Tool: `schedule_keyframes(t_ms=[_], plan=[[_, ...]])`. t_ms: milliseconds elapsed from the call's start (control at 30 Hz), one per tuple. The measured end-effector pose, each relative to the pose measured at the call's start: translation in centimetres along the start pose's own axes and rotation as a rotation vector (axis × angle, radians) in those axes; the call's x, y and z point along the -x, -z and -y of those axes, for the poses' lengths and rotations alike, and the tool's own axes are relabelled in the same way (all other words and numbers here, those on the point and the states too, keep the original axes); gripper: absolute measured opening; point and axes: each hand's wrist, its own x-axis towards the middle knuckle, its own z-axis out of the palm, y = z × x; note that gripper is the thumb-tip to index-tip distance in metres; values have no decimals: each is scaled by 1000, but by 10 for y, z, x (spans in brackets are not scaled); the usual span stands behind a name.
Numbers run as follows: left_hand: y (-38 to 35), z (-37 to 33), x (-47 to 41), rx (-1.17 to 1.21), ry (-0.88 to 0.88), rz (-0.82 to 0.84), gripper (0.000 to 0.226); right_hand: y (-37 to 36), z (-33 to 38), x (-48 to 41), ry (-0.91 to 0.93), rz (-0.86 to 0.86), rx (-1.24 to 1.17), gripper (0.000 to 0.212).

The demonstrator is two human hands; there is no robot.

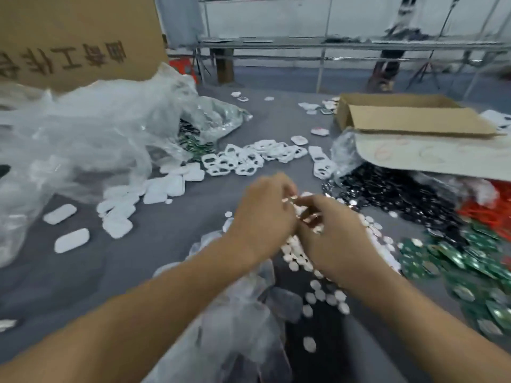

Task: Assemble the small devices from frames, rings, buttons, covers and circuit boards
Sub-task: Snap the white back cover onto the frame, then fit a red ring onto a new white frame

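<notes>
A small pale piece (298, 210) is being pinched between the curled fingertips of the left hand (262, 214) and the right hand (331, 236), both hands being closed tightly around it above the middle of the grey table (69, 272); motion blur is hiding which kind of part it is. Directly beneath the hands, a heap of white hexagonal buttons (301, 258) is being partly covered by the wrists, with a crumpled clear bag (243, 313) lying just under the forearms. Further out, white frames (240, 161) with cut-out holes are being shown piled beyond the hands, white rounded covers (166, 186) scattered to the left, black rings (387, 194) heaped to the right, and green circuit boards (456, 261) spread at the right edge beside red pieces (492, 214). A large plastic bag (83, 134) is sprawling at the left, an open cardboard box (409, 117) is sitting at the far right
</notes>
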Motion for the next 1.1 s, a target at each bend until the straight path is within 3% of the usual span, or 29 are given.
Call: schedule_keyframes(t_ms=[100,167,300,433,533,633,767,900,933,1033,1100], plan=[[20,65,-60,-189,140,-102,27,-64,18,-79,-15,138,154,33],[18,95,-88,-371,159,-52,30,-97,13,-121,13,154,297,39],[9,135,-124,-477,70,71,23,-128,-2,-171,36,175,495,27],[11,141,-120,-478,-39,-14,19,-126,-11,-171,137,129,422,9],[30,121,-101,-255,-153,-20,11,-96,-10,-143,141,65,175,6],[46,73,-57,38,-132,87,5,-44,-2,-93,66,50,-95,10],[42,8,21,412,117,222,11,31,11,-4,-122,176,-607,15],[29,-42,103,719,331,388,9,76,1,80,-276,232,-593,27],[23,-48,119,708,335,420,14,82,-3,96,-307,270,-560,26],[0,-55,161,348,186,494,12,87,-20,137,-332,358,-368,14],[-13,-59,173,187,118,474,14,84,-32,153,-287,281,-213,31]])
